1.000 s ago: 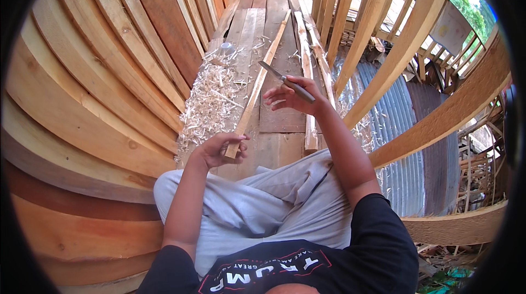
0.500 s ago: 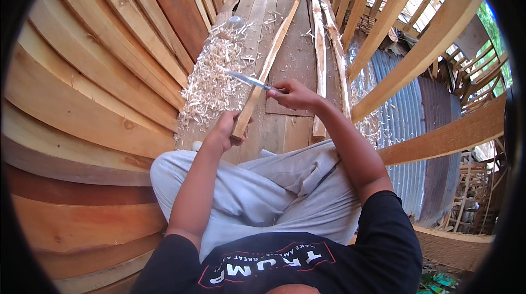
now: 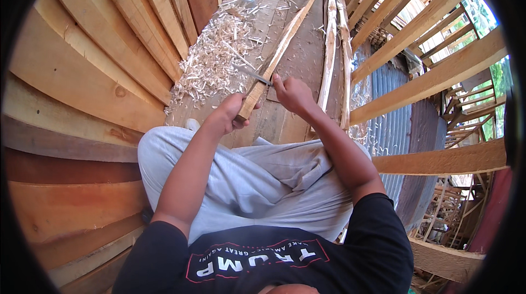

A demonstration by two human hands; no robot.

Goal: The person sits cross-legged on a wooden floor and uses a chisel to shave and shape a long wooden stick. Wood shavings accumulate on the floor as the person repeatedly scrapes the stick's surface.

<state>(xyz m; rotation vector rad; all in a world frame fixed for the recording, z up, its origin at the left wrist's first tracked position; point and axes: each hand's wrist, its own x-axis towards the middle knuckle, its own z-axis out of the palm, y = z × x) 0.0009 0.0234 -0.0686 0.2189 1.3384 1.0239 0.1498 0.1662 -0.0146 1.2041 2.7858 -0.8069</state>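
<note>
One wooden strip (image 3: 281, 46), gripped by your left hand (image 3: 228, 114), seems steadied against the knife (image 3: 259, 78) clasped in your right hand (image 3: 294, 94).

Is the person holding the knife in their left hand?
No, the right hand holds the knife, while the left hand grips the near end of the wooden strip.

- Stick (image 3: 284, 43): tan, cream-streaked
- Knife (image 3: 258, 77): silver-grey blade
- Shavings (image 3: 211, 56): creamy white
- Floor (image 3: 308, 47): greyish brown
- Trousers (image 3: 263, 182): light grey
- Shirt (image 3: 370, 239): black, white lettering, red border
- Planks (image 3: 82, 88) at nine o'clock: orange-tan and reddish brown
- Roofing (image 3: 392, 110) at three o'clock: blue-grey, striped
</note>
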